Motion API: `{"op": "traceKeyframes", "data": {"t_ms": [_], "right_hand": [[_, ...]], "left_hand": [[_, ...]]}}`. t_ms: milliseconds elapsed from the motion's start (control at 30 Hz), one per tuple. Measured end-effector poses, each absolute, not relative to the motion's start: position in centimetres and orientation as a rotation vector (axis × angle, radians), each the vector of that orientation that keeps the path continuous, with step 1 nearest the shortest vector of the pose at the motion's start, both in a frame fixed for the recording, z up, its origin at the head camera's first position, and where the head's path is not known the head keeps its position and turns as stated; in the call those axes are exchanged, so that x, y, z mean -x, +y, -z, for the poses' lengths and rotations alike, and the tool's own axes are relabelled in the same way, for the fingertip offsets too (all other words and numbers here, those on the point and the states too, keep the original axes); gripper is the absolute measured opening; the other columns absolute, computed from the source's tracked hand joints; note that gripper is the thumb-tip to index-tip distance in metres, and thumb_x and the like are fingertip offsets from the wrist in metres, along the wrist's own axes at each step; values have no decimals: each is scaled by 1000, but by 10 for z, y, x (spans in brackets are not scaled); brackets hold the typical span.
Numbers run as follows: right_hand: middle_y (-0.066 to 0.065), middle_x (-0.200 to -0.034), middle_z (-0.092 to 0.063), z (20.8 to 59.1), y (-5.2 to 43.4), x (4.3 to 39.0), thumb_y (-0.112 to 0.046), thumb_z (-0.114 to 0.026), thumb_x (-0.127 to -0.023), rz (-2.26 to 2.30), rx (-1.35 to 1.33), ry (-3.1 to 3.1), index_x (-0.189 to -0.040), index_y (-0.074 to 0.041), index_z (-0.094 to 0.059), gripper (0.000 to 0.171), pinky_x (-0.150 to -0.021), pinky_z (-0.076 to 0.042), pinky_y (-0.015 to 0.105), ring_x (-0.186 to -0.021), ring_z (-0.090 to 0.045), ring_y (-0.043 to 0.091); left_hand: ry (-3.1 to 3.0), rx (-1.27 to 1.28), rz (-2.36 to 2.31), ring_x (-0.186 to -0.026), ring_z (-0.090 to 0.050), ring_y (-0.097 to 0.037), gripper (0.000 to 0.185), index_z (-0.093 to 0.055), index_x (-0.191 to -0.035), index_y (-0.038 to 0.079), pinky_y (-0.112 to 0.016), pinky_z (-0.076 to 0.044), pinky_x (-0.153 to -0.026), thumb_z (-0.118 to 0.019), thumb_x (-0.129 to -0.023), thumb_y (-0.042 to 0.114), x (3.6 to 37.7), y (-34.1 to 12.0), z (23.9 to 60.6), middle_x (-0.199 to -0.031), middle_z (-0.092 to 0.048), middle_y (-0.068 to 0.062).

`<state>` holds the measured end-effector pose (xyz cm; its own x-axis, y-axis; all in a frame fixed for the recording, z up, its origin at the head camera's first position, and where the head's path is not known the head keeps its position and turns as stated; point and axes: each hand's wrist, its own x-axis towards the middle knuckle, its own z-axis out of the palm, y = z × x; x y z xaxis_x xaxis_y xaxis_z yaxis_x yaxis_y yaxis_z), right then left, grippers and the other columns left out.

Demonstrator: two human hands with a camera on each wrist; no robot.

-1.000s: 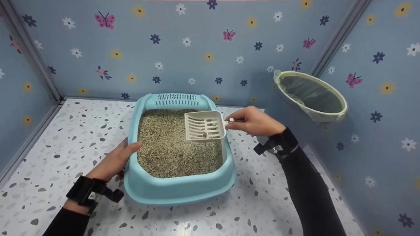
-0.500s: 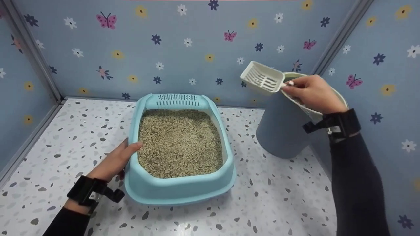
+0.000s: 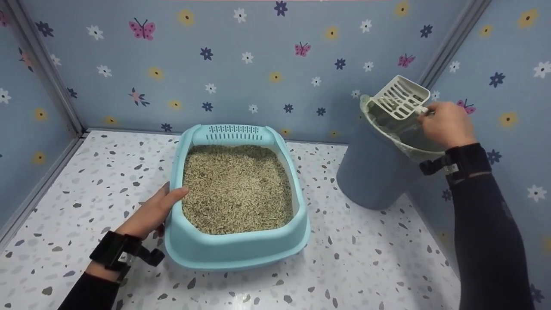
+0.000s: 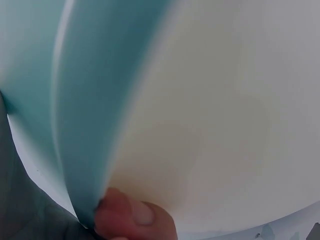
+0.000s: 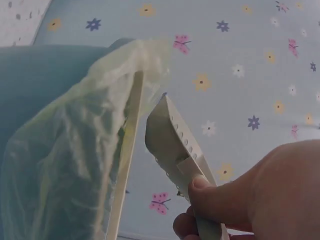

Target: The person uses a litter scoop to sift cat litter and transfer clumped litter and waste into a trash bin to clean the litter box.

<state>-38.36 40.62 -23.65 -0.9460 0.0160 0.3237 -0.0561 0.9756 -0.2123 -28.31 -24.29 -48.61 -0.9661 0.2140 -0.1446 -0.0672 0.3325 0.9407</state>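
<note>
My left hand grips the left rim of a light blue litter box, thumb over the edge. Pale brown pellet litter fills the box. In the left wrist view, a fingertip presses against the box's edge from below. My right hand pinches the handle of a cream slotted litter scoop, which hangs tilted over the mouth of a grey-blue trash bin. In the right wrist view, the scoop is close to the bin's rim, apart from it. Whether anything lies in the scoop is hard to tell.
A thin greenish bag lines the bin and folds over its rim. The bin stands right of the litter box, in the corner of flower-and-butterfly walls. Beneath everything is a white speckled floor.
My right hand has carried the scoop from above the litter, up and right, to over the bin, and the scoop's tilt has changed. My left hand has stayed on the box rim.
</note>
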Motion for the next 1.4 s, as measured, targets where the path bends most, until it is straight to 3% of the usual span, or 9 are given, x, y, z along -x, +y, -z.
{"op": "traceKeyframes", "data": {"t_ms": [100, 233, 367, 600, 733, 933, 1033, 1233, 1400], "right_hand": [[34, -110, -73, 240, 408, 385, -6, -58, -99, -217, -34, -2785, -123, 11, -75, 34, -67, -45, 54, -83, -59, 46], [36, -111, -74, 245, 407, 385, 2, -52, -90, -133, 8, -2783, -121, 12, -76, 41, -67, -50, 63, -84, -62, 51], [38, -106, -73, 251, 406, 384, 5, -57, -92, -64, 20, -2741, -114, 13, -76, 30, -69, -52, 73, -86, -66, 58], [38, -96, -66, 259, 406, 385, 4, -57, -94, 26, 58, -2706, -98, 13, -69, 15, -64, -51, 74, -83, -64, 60], [34, -88, -65, 261, 406, 384, 3, -53, -92, 1, 46, -2682, -90, 8, -65, 13, -58, -48, 72, -76, -63, 56], [21, -82, -62, 257, 407, 382, 4, -49, -86, -152, 39, -2693, -91, 4, -71, 23, -59, -39, 53, -73, -50, 41], [23, -90, -66, 251, 403, 376, -1, -48, -92, -241, 41, -2696, -103, 7, -77, 32, -63, -37, 49, -78, -51, 41], [35, -124, -74, 242, 373, 358, -16, -55, -108, -375, -16, -2659, -133, 10, -73, 41, -85, -51, 63, -100, -67, 51], [27, -110, -78, 247, 320, 346, -15, -66, -106, -478, -196, -2603, -126, 5, -78, 31, -71, -48, 39, -84, -66, 36]], "left_hand": [[2345, -148, -1705, -50, -53, -20, 92, -10, -180, 19, -34, -45, -41, -49, -112, 68, 284, -243, 487, -94, -69, -22], [2342, -143, -1701, -50, -53, -20, 91, -10, -180, 18, -34, -45, -40, -48, -113, 67, 285, -243, 488, -93, -70, -21], [2347, -128, -1684, -51, -54, -21, 92, -10, -180, 18, -34, -46, -41, -47, -112, 69, 285, -244, 487, -91, -70, -19], [2349, -121, -1678, -55, -60, -23, 93, -8, -181, 21, -35, -47, -42, -47, -112, 70, 283, -245, 488, -93, -72, -19], [2348, -123, -1679, -57, -63, -26, 93, -8, -181, 22, -35, -48, -42, -47, -112, 71, 282, -246, 487, -94, -73, -21], [2344, -119, -1671, -56, -61, -25, 94, -9, -181, 22, -35, -48, -43, -47, -111, 73, 281, -245, 486, -94, -72, -21], [2352, -136, -1666, -54, -59, -24, 94, -8, -181, 20, -35, -48, -42, -46, -112, 71, 282, -245, 485, -92, -72, -20], [2358, -137, -1654, -54, -60, -25, 94, -9, -180, 19, -36, -48, -42, -46, -112, 71, 283, -246, 485, -91, -72, -19], [2364, -125, -1650, -54, -57, -23, 92, -9, -180, 20, -36, -48, -43, -46, -112, 70, 284, -245, 485, -91, -71, -19]]}}
